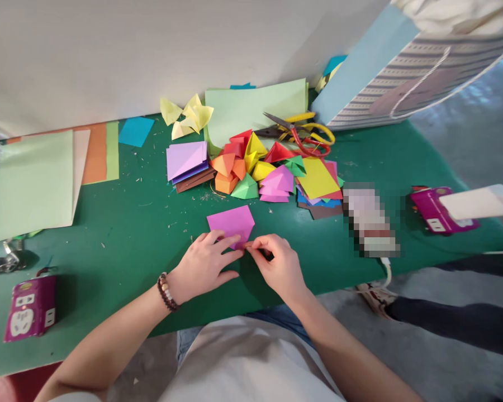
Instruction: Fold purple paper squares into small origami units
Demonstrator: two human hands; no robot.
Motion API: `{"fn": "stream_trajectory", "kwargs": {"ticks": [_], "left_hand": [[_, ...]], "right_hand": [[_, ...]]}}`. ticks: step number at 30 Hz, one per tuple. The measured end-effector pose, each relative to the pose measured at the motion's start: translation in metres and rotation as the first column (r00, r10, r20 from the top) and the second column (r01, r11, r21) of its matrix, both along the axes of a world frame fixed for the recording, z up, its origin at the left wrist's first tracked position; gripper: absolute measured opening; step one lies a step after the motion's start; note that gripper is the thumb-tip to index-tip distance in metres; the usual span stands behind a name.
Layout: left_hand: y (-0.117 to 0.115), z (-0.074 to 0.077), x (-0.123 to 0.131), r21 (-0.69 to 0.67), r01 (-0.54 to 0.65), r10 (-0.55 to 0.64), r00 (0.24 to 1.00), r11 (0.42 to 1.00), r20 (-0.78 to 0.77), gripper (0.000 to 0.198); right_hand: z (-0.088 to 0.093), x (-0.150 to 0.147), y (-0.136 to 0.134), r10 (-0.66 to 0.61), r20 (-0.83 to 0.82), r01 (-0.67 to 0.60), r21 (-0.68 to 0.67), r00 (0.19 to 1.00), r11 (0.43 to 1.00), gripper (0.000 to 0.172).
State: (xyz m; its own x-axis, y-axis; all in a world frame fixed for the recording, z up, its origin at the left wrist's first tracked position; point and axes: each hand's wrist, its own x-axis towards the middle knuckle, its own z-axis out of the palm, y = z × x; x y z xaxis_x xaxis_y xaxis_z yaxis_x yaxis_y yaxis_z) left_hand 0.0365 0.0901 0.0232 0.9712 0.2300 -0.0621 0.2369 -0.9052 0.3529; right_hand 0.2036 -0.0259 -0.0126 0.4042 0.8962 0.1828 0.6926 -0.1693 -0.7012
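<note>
A magenta sheet of paper with folded corners lies on the green table, near its front edge. My left hand rests flat on the paper's lower left part, its fingers spread. At the lower right corner of the sheet, my right hand pinches the paper between thumb and forefinger. Just beyond are folded paper pieces in orange, green and pink. Part of the magenta paper is hidden under my left fingers.
Stacks of purple paper and yellow paper flank the folded pieces. Red-handled scissors lie behind. Purple power sockets stand at the left; a blurred-out device with a cable and a striped paper bag are right. A person's leg shows beside the table.
</note>
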Motion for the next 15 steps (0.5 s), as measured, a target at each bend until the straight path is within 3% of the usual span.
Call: {"fn": "stream_trajectory", "kwargs": {"ticks": [15], "left_hand": [[0.0,0.003,0.003,0.01,-0.008,0.008,1.0,1.0,-0.014,0.035]], "right_hand": [[-0.005,0.03,0.027,-0.123,-0.029,0.124,0.019,0.992,0.992,0.013]]}}
